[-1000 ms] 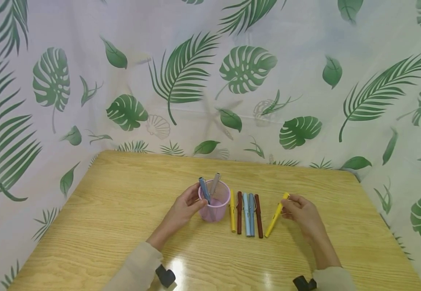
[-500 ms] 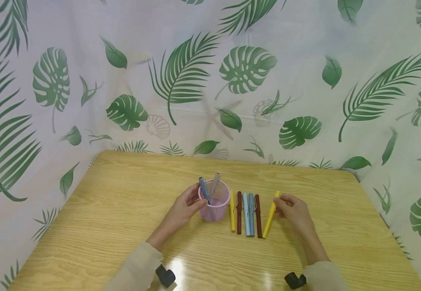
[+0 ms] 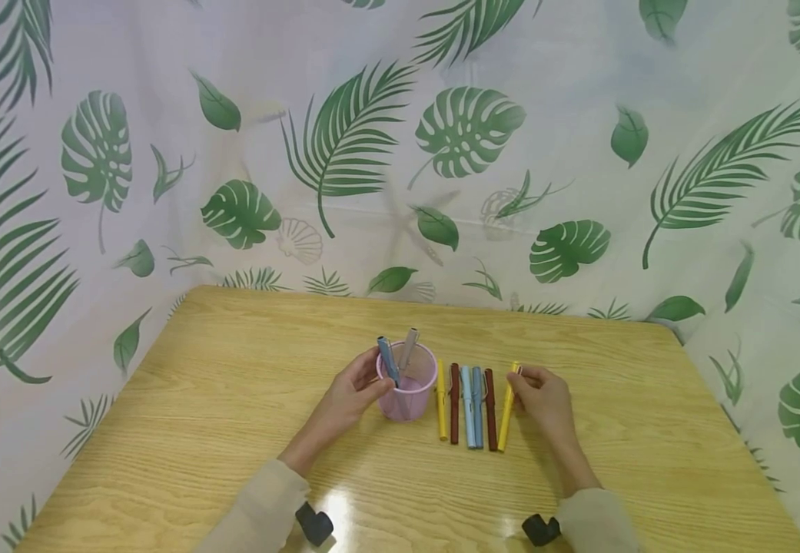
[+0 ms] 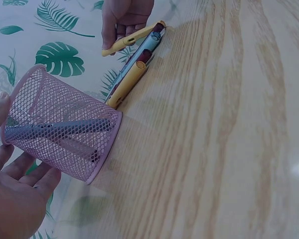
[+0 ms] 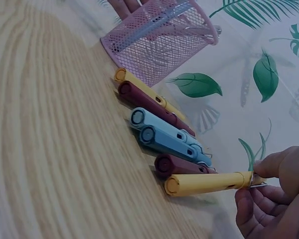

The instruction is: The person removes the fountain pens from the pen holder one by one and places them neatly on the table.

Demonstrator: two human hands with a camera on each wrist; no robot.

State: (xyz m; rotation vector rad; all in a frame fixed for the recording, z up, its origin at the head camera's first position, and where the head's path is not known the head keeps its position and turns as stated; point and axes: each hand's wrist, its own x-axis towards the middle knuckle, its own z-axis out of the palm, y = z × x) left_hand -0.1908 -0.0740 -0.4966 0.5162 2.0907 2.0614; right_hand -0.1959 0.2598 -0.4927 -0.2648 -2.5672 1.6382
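Note:
A pink mesh pen cup (image 3: 406, 405) stands on the table, with a blue pen (image 3: 387, 356) and a greyish pen (image 3: 409, 347) leaning inside it. My left hand (image 3: 351, 395) grips the cup from its left side, thumb at the rim. At the right end of a row of pens, my right hand (image 3: 545, 395) pinches the cap end of a yellow pen (image 5: 209, 183), whose other end slants down to the table. Beside it lie a dark red pen (image 3: 490, 411), a blue pen (image 3: 478, 407), a light blue pen (image 3: 468, 407), another dark red pen (image 3: 455, 403) and another yellow pen (image 3: 442, 403).
The wooden table (image 3: 234, 369) ends at a leaf-printed cloth backdrop (image 3: 372, 153). A black wrist camera (image 3: 314, 524) sits by the left sleeve, and another black wrist camera (image 3: 541, 530) by the right sleeve.
My right hand has moved left with the yellow pen, bringing it close beside the row and more in line with it. The left hand and the cup have stayed in place.

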